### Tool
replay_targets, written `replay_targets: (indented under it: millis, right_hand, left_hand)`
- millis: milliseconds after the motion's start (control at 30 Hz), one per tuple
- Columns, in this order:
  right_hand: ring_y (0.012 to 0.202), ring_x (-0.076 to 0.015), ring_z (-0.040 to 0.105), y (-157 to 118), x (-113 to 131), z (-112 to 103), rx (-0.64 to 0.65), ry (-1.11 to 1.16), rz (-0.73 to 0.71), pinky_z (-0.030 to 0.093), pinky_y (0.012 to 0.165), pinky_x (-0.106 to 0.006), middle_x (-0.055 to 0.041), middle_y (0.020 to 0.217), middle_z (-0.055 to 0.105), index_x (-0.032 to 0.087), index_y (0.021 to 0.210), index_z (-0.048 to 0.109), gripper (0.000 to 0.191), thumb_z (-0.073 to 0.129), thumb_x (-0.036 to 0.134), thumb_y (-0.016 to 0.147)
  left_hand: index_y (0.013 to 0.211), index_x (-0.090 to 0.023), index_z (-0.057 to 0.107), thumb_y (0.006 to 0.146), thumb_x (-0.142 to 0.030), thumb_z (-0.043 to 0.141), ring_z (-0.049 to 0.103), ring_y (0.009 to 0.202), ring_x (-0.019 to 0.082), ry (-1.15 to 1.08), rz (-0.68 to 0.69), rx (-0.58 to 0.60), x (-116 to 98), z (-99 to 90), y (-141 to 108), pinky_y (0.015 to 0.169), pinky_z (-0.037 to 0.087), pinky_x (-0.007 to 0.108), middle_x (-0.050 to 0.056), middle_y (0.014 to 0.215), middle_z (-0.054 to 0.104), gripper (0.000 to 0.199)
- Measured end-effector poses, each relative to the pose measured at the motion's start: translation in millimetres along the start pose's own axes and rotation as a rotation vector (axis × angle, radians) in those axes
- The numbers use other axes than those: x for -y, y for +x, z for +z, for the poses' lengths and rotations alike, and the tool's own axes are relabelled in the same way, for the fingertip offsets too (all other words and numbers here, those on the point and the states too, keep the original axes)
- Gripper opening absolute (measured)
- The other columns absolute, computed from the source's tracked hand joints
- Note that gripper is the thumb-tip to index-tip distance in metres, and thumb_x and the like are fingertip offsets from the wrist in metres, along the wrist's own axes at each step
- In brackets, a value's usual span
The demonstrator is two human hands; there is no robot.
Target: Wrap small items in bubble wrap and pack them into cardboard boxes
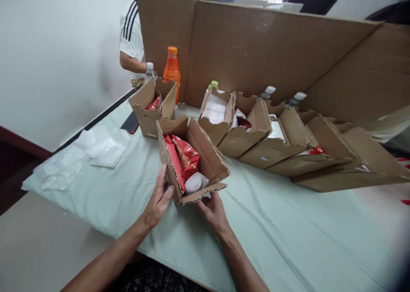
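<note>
- At the frame's center, we see a box between two hands: the left hand lies along its side, fingers unclosed, while the right hand grips its near end.
- Should that grip slip, we judge, the box could tip, spilling the roll or red packs over the near rim.
- A careless rightward swing might knock the other boxes.
- We find bare table at lower right; its edge runs close beneath both forearms.
</note>
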State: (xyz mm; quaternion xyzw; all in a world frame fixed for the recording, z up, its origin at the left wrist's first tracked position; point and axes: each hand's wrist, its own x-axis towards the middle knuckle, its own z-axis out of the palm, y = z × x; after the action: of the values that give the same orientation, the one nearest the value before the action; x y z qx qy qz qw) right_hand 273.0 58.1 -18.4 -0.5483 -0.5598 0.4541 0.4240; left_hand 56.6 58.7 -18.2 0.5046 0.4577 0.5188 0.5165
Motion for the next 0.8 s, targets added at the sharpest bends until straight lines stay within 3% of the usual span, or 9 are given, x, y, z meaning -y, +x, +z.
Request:
replay_targets:
  millis: [100,233,333,400,500,600,800]
  right_hand:
    - [0.09,-0.0233,0.072,12,1,15,0.003,0.027,-0.082,0.063,0.077,-0.037,-0.0077,0.107,0.069,0.023,0.118,0.055,0.042,0.07,0.048,0.088]
    - [0.109,-0.0249,0.069,20,3,24,0.017,-0.013,-0.181,0.063,0.086,-0.038,-0.0116,0.128,0.063,0.025,0.137,0.047,0.05,0.065,0.037,0.092]
    - [0.117,-0.0264,0.066,26,2,30,0.008,-0.041,-0.225,0.063,0.089,-0.039,-0.0127,0.137,0.058,0.026,0.146,0.042,0.059,0.064,0.033,0.092]
    - [0.12,-0.0268,0.064,33,2,36,0.011,-0.041,-0.252,0.062,0.092,-0.041,-0.0132,0.141,0.055,0.027,0.151,0.038,0.065,0.063,0.032,0.091]
    - [0.132,-0.0298,0.058,51,0,44,-0.002,-0.038,-0.309,0.06,0.099,-0.046,-0.016,0.156,0.044,0.026,0.16,0.026,0.08,0.063,0.032,0.09]
    - [0.147,-0.0326,0.045,74,-8,50,-0.028,-0.048,-0.349,0.053,0.111,-0.051,-0.0172,0.167,0.032,0.024,0.165,0.018,0.089,0.063,0.032,0.088]
    - [0.152,-0.0357,0.04,91,-34,50,-0.085,-0.083,-0.261,0.046,0.117,-0.059,-0.0218,0.167,0.033,0.018,0.163,0.029,0.08,0.06,0.034,0.091]
  left_hand:
    - [0.164,-0.029,0.033,0.097,-0.067,0.054,0.019,0.162,0.032,-0.031,0.059,0.023,-6,-1.6,21,0.135,0.016,0.046,0.003,0.174,0.027,0.08]
    - [0.163,-0.031,0.036,0.099,-0.069,0.047,0.024,0.161,0.032,-0.143,0.118,0.088,-8,-18.7,39,0.132,0.025,0.049,0.003,0.173,0.032,0.075]
    - [0.164,-0.029,0.032,0.088,-0.071,0.065,0.029,0.158,0.037,-0.078,0.179,0.165,-10,-29.6,40,0.129,0.03,0.052,0.008,0.173,0.031,0.093]
    - [0.163,-0.027,0.034,0.08,-0.059,0.08,0.037,0.154,0.038,0.081,0.193,0.167,-16,-33.9,45,0.127,0.034,0.052,0.011,0.169,0.037,0.1]
    - [0.149,-0.023,0.051,0.085,-0.037,0.076,0.058,0.136,0.032,0.296,0.172,0.073,-27,-36.5,68,0.116,0.048,0.048,0.012,0.151,0.058,0.071]
    - [0.133,-0.019,0.062,0.087,-0.034,0.066,0.067,0.119,0.028,0.341,0.178,-0.006,-32,-35.3,103,0.1,0.057,0.041,0.011,0.133,0.069,0.049]
    - [0.095,-0.015,0.072,0.087,-0.035,0.056,0.066,0.083,0.021,0.56,0.094,-0.279,-21,-24.2,154,0.076,0.052,0.029,0.004,0.086,0.075,0.028]
